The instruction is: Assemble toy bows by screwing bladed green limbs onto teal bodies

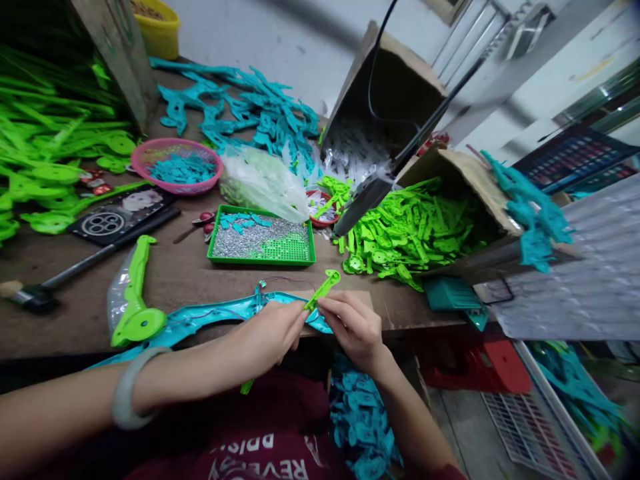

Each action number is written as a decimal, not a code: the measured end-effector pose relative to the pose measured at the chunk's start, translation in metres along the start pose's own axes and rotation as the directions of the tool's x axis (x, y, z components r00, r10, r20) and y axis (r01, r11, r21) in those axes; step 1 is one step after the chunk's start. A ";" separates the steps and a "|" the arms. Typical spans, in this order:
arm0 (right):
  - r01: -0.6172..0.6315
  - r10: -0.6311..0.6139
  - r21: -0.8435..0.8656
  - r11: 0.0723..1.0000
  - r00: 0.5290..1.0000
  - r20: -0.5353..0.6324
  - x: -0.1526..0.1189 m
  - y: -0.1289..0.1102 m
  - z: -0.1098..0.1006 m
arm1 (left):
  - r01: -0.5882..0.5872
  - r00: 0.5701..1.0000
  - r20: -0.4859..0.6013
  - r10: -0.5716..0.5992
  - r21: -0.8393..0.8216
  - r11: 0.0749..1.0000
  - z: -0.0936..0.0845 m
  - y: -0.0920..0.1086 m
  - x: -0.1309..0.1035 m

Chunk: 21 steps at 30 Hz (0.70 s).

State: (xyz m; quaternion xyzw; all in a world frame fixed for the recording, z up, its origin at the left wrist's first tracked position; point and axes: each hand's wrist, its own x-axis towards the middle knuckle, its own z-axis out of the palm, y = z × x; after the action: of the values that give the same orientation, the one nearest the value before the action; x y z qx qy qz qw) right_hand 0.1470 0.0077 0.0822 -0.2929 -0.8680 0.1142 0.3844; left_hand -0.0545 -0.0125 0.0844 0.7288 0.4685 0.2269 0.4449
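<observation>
My left hand point(280, 328) is closed round a narrow lime green plastic part point(326, 285), whose rounded end points up and to the right. The fingers of my right hand point(353, 325) are pinched together at the same part's right side; anything small between them is hidden. Beneath and behind my hands lies a long blue curved piece point(207, 315) with thin wires on it. At its left end rests a green piece with a round hub point(143, 323) and a clear grey blade. A bit of green also shows below my left wrist.
A green tray point(261, 261) of small metal pieces stands ahead, with a pink basket point(220, 175) behind left. Green parts point(400, 230) spill from a box at right. A dark lamp-like arm point(365, 200) hangs over them. A phone point(117, 217) and brush point(80, 267) lie left.
</observation>
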 end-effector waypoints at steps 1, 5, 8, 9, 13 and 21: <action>0.001 -0.001 -0.002 1.000 1.000 -0.007 0.001 0.000 0.000 | 0.000 1.000 -0.001 0.000 0.030 1.000 0.001 -0.002 0.000; 0.087 -0.068 -0.221 0.971 0.994 0.091 0.003 -0.006 -0.002 | -0.009 0.999 -0.035 0.015 0.160 0.987 0.006 -0.010 0.000; 0.272 -0.162 -0.481 0.834 0.952 0.259 0.006 -0.015 -0.003 | -0.015 0.999 -0.045 0.024 0.191 0.981 0.013 -0.015 0.001; 0.322 -0.176 -0.535 0.781 0.935 0.307 0.007 -0.017 -0.003 | -0.012 0.999 -0.048 0.022 0.203 0.979 0.015 -0.017 0.002; 0.357 -0.134 -0.593 0.721 0.913 0.386 0.008 -0.021 -0.004 | 0.009 0.998 -0.067 0.012 0.305 0.952 0.028 -0.026 0.002; 0.385 0.061 -0.738 0.554 0.865 0.497 0.007 -0.048 0.002 | -0.013 0.988 -0.149 0.051 0.241 0.970 0.048 -0.037 -0.005</action>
State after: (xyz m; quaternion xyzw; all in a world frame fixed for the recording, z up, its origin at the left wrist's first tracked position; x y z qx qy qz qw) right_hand 0.1214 -0.0263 0.1054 -0.3158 -0.9093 -0.2708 -0.0082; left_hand -0.0384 -0.0319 0.0293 0.7650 0.5134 0.2314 0.3126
